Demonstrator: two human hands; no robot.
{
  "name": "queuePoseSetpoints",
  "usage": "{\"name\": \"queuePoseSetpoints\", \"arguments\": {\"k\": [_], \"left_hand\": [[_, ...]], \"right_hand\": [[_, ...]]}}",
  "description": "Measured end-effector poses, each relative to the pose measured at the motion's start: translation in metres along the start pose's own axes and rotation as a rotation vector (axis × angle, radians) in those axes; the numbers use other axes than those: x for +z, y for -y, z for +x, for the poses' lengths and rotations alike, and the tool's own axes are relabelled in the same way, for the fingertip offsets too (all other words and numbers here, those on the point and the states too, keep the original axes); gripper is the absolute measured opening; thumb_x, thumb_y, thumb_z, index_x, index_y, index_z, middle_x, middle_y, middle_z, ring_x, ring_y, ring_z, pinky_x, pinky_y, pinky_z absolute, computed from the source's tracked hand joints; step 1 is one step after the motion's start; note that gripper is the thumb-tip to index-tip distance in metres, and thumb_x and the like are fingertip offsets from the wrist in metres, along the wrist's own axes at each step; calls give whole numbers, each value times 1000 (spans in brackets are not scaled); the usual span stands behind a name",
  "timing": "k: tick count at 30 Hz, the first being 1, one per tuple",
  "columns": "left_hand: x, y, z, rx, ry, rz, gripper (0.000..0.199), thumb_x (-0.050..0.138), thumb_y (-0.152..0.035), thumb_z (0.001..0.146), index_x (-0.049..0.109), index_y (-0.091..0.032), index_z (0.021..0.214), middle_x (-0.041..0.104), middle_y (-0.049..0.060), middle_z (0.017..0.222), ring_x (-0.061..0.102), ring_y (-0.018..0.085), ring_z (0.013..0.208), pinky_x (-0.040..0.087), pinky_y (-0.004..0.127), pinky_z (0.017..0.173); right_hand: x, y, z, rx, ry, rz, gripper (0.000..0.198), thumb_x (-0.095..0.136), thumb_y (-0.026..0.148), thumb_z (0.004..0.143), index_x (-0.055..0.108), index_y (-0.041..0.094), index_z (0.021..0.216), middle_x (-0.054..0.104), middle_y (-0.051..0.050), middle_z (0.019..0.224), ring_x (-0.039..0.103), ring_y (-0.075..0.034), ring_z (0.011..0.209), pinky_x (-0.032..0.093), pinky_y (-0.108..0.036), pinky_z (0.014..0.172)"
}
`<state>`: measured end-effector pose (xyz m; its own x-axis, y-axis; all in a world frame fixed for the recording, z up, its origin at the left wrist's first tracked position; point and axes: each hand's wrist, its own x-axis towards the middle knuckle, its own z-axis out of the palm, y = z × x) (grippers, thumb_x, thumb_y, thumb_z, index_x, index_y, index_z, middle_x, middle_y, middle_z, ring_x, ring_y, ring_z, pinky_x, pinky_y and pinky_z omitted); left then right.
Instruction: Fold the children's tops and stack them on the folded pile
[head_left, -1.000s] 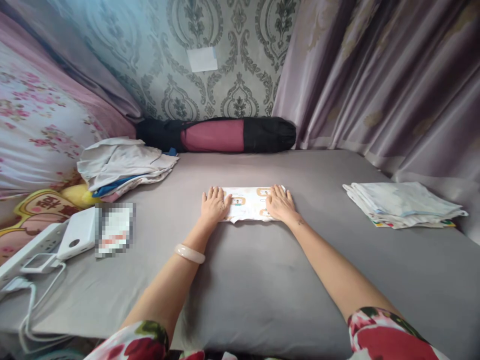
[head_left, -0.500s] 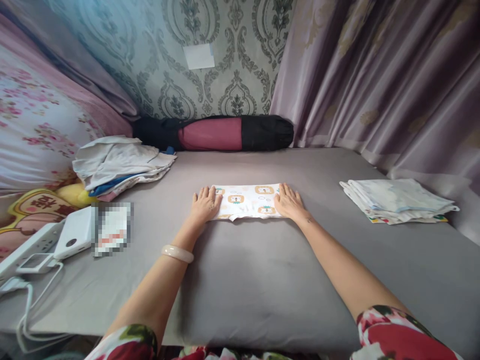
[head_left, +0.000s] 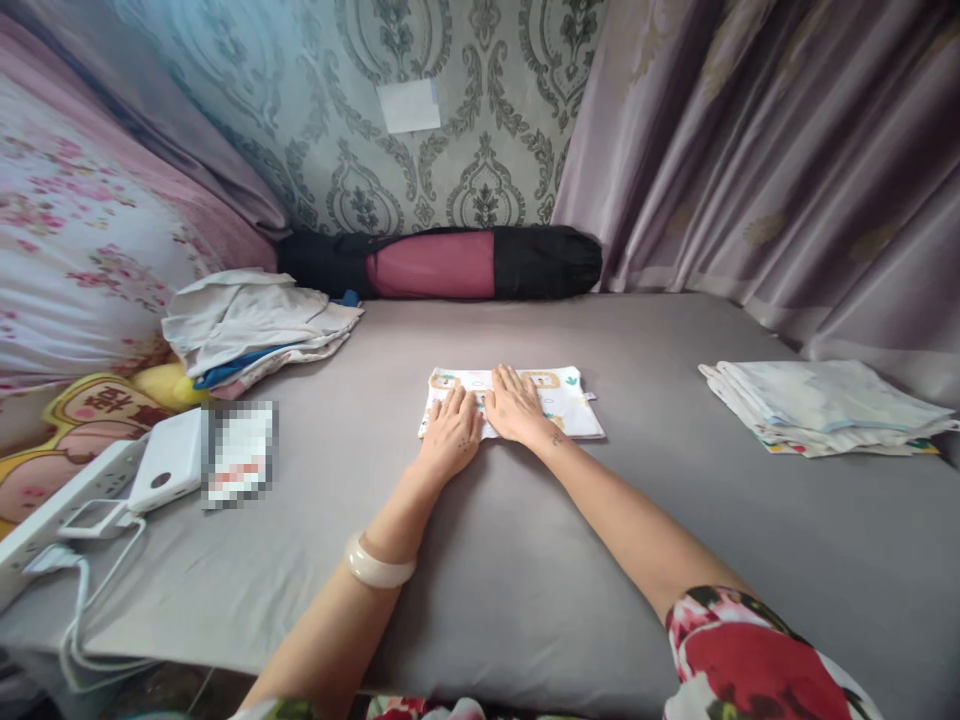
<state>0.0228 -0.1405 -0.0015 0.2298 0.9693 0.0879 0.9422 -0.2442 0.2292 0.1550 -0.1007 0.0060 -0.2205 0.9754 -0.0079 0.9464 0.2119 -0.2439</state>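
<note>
Nearest: red-and-white floral sleeve [head_left: 757, 650] on the right forearm, hard glossy pale bangle [head_left: 375, 566] at the left wrist, both above a smooth grey sheet [head_left: 525, 590] with faint creases. Left of the hands, near side: thin white cable [head_left: 82, 610], boxy white power strip [head_left: 75, 512], rounded-edge power bank [head_left: 171, 460], plus a pixelated item, unreadable. Left hand [head_left: 452, 430] is palm-down on the left part of a folded cloth [head_left: 577, 417], fingers slightly apart; right hand [head_left: 516, 403] lies flat on its middle, just beside the left, fingers nearly together; neither pinches anything. Cloth is directly under both palms: flat rectangle, white, soft-looking thin fabric, orange and green print, small tag at the right edge, right end uncovered. Step in hand looks like pressing the folded layers flat; next move likely calls for even, light palm pressure or a clean lift, so the layers don't drag or ruck up. Well right of the hands: neat flattish stack of pale folded cloths [head_left: 832, 395]. Beyond them to the left: looser, crumpled pile of clothes [head_left: 244, 322], blue fabric showing. Straight ahead, far: black-and-maroon cylindrical roll [head_left: 431, 266]; behind it, damask-patterned wall [head_left: 322, 120]; far right, satiny mauve curtain [head_left: 720, 160].
</note>
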Motion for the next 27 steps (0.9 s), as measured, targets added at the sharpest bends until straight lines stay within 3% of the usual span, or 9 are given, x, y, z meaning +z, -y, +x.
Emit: {"name": "queuePoseSetpoints", "arguments": {"k": [8, 13, 18, 22, 27], "left_hand": [[1, 25, 0, 19, -147, -43, 26, 36, -24, 96, 52, -22, 117, 53, 11, 138, 43, 22, 134, 35, 39, 110], [-3, 33, -1, -209, -231, -55, 25, 45, -26, 92, 57, -19, 113, 56, 14, 129, 52, 27, 120, 42, 39, 99], [-5, 40, -2, -456, -254, -105, 23, 50, -31, 89, 62, -20, 105, 64, 13, 107, 56, 29, 104, 44, 41, 89], [-2, 47, -1, -484, -253, -207, 18, 50, -31, 89, 63, -21, 99, 67, 7, 95, 58, 25, 96, 44, 38, 86], [0, 51, 0, -485, -259, -248, 21, 48, -30, 91, 65, -21, 98, 69, 7, 93, 60, 24, 94, 45, 37, 84]], "right_hand": [[11, -5, 0, -18, -45, -32, 61, 18, 33, 99, 32, 2, 150, 27, -15, 158, 21, -25, 147, 7, -45, 119], [8, -1, 2, 7, -11, -40, 61, 19, 32, 99, 31, 2, 150, 27, -16, 158, 20, -26, 147, 8, -47, 119], [6, 20, 8, 0, 9, -13, 60, 20, 31, 98, 30, 2, 150, 25, -16, 159, 19, -26, 147, 10, -48, 119], [13, 37, 15, -53, 10, 20, 61, 18, 31, 98, 29, 2, 151, 23, -15, 160, 18, -25, 148, 10, -47, 119], [21, 42, 18, -47, -6, 13, 61, 20, 32, 98, 29, 2, 151, 26, -15, 159, 19, -25, 147, 10, -47, 119]]}}
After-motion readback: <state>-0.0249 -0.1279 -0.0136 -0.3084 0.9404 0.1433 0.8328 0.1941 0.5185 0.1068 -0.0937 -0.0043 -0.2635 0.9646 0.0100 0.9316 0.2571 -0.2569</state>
